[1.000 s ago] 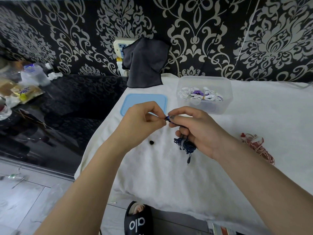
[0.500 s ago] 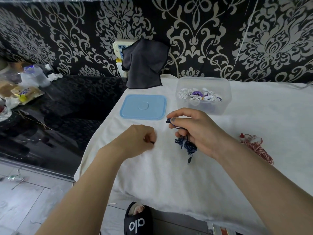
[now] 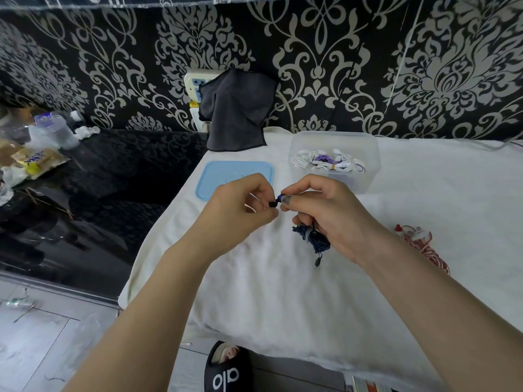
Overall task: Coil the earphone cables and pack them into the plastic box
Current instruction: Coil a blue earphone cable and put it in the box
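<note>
Left hand (image 3: pixel 240 205) back from white cloth, now pinching small black ear tip (image 3: pixel 272 204) onto earbud; right hand (image 3: pixel 325 213) grips coiled dark-blue earphone cable (image 3: pixel 314 239). Boxing next.

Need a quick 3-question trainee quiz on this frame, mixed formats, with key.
1. True or false: the blue lid is on the plastic box.
2. Which hand holds the dark blue earphone bundle? A) left hand B) right hand
3. Fill in: the red-and-white earphones lie on the ____ cloth.

Key: 1 false; 2 B; 3 white.
</note>
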